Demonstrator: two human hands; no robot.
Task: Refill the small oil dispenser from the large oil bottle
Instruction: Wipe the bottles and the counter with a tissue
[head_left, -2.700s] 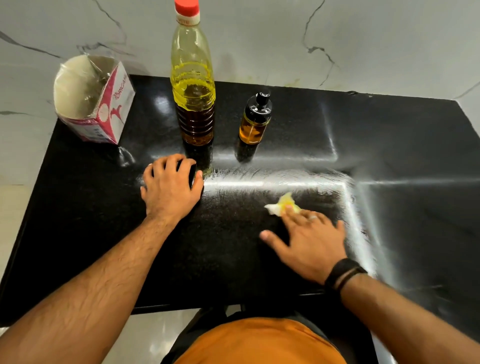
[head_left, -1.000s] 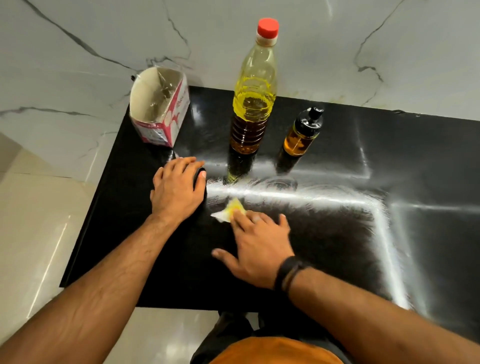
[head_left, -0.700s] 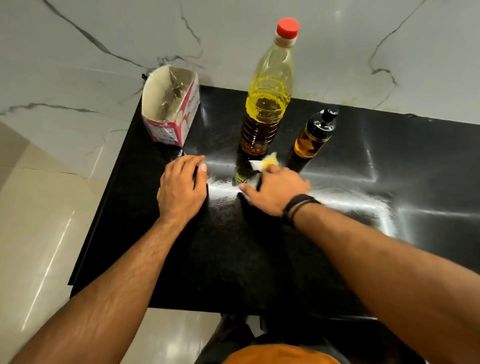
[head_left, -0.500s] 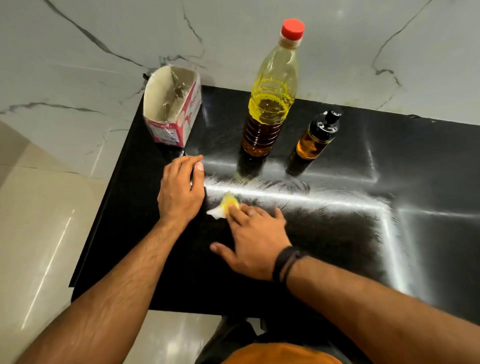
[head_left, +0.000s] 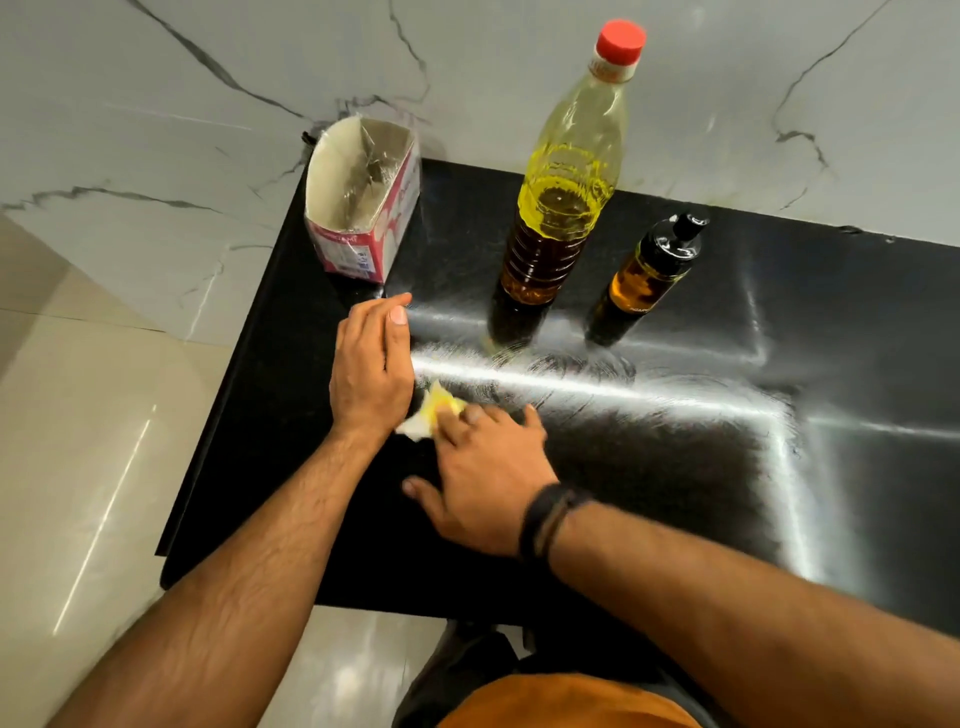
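Observation:
The large oil bottle (head_left: 566, 208), clear plastic with a red cap and partly full of yellow oil, stands upright at the back of the black table (head_left: 675, 467). To its right stands the small oil dispenser (head_left: 649, 275), amber with a black pump top. My left hand (head_left: 371, 369) rests on the table in front of the bottle, fingers straight and together. My right hand (head_left: 488, 483) presses a small oil-stained tissue (head_left: 428, 415) flat on the table with straight fingers, right beside my left wrist.
An open-topped pink and white carton (head_left: 358, 208) stands at the table's back left corner. Greasy wipe streaks cross the table surface in front of the bottles. The table's left edge drops to a pale tiled floor (head_left: 78, 441). A marble wall rises behind.
My right hand swept the tissue forward to the bottle's base, then back and left until it lies beside my left wrist. My left hand stayed in place. The view shifted.

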